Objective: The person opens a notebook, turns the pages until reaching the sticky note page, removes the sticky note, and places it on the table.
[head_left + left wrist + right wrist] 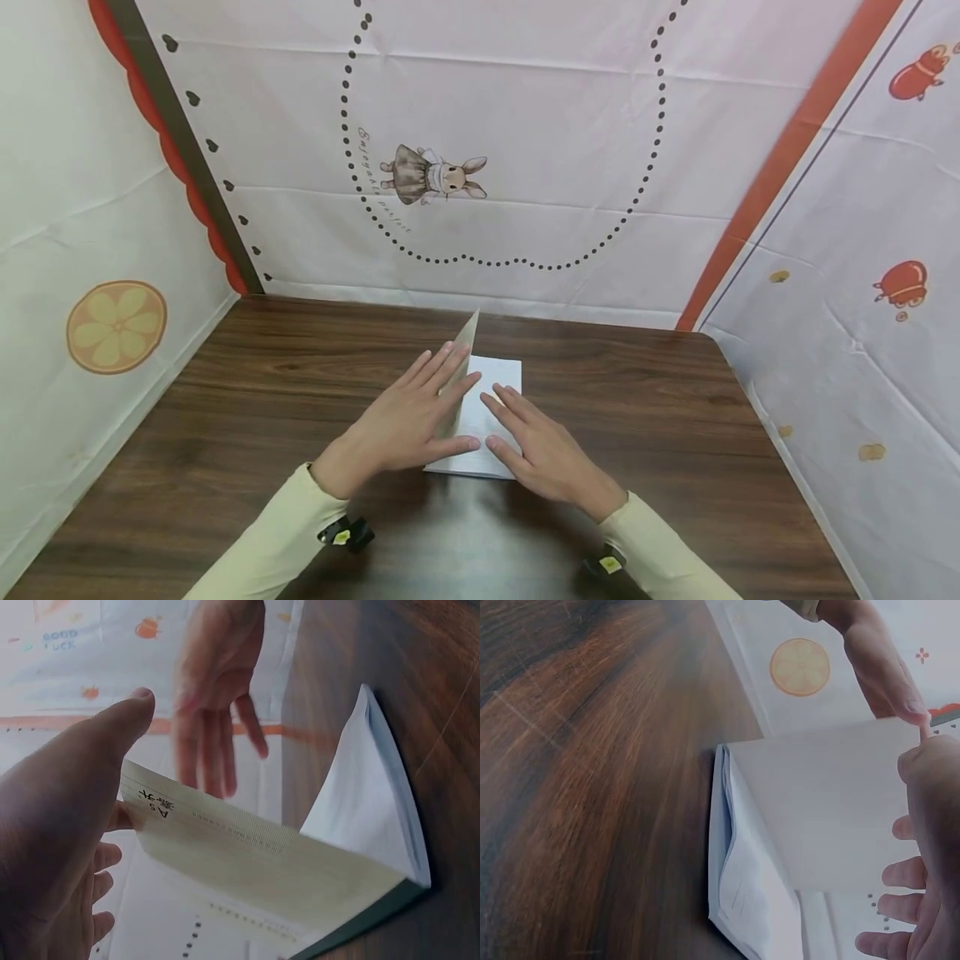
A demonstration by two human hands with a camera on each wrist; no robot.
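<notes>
One notebook (pixel 471 417) is lying on the tabletop (pixel 637 400), its long axis running front to back, its cover (pixel 467 332) standing raised along the left edge. Nearer to that cover, the left hand (pixel 408 421) is being held straight-fingered at its outer face; the right hand (pixel 543 450) is being held apart, above the pages (pixel 761 900). Both grips are being spread wide, with nothing being clasped.

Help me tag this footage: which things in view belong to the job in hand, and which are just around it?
Job:
- notebook, open
- its raised cover
- left hand, at the cover
- right hand, by the pages

Just around:
- table
- printed cloth
- wrist cameras
</notes>
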